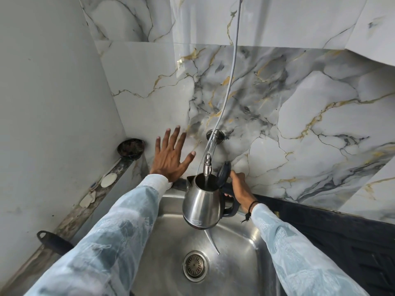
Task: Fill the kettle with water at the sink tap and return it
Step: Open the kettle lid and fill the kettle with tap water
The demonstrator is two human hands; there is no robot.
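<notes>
A steel kettle [202, 202] with a dark handle hangs over the steel sink [239, 253], its lid flipped open toward the wall. My right hand [240, 186] grips the kettle's handle from the right. The chrome tap [208, 161] juts from the marble wall, and a stream of water runs from it straight into the kettle's mouth. My left hand [172, 155] is raised left of the tap, fingers spread, palm toward the wall, holding nothing.
A round drain strainer [195, 265] sits in the sink's floor. On the left ledge are a dark bowl [130, 147], a white soap piece [109, 180] and a black handle [53, 242]. A black ribbed mat [342, 236] lies right of the sink. A thin hose [232, 67] hangs down to the tap.
</notes>
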